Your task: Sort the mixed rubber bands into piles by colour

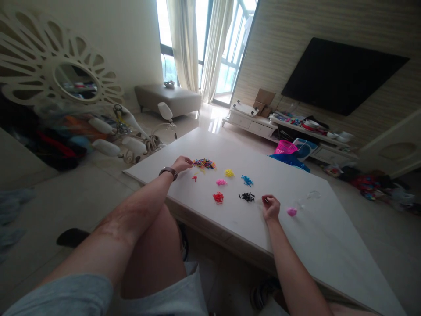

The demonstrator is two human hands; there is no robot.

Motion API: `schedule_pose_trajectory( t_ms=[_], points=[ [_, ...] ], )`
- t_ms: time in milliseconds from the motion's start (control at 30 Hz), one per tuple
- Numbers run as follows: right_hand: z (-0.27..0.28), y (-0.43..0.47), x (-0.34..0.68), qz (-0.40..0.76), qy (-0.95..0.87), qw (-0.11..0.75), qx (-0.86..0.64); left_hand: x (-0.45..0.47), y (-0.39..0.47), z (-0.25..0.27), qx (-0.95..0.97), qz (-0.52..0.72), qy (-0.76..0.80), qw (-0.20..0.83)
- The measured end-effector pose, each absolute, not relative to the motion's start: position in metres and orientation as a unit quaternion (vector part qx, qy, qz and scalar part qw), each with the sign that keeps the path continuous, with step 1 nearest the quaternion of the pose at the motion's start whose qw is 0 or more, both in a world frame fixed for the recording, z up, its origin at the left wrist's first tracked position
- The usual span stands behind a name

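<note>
A mixed pile of small, thin, many-coloured pieces (205,164) lies on the white table (204,140); they look like little bands or strips, too small to name surely. My left hand (183,164), wearing a dark wristband, touches the pile's left edge, its fingertips pinched. Sorted by colour are a yellow heap (229,173), a pink heap (221,182), a blue heap (247,180), a red heap (218,197) and a black heap (247,197). Just right of the black one, my right hand (271,208) is closed, with a dark reddish bit at its fingertips.
A few red pieces (194,178) lie below my left hand. A pink rounded object (291,212) and a clear, thin item (313,194) are on the right of the table. Lamp parts (131,145) stand beyond its left edge, a pink basket (285,147) beyond the far side.
</note>
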State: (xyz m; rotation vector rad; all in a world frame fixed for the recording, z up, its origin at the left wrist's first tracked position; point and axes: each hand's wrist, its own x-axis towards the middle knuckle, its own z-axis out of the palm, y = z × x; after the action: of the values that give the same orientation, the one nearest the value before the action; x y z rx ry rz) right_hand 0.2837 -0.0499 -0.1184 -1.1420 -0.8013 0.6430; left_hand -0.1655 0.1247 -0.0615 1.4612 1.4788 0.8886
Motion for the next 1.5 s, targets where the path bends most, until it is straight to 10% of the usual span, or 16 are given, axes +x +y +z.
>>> schedule_pose_trajectory(
  t_ms=[1500],
  points=[
    [-0.124, -0.049, 0.28, 0.335, -0.305, 0.746, -0.489, -0.133, 0.143, -0.062, 0.619, 0.328, 0.565, 0.437]
  ],
)
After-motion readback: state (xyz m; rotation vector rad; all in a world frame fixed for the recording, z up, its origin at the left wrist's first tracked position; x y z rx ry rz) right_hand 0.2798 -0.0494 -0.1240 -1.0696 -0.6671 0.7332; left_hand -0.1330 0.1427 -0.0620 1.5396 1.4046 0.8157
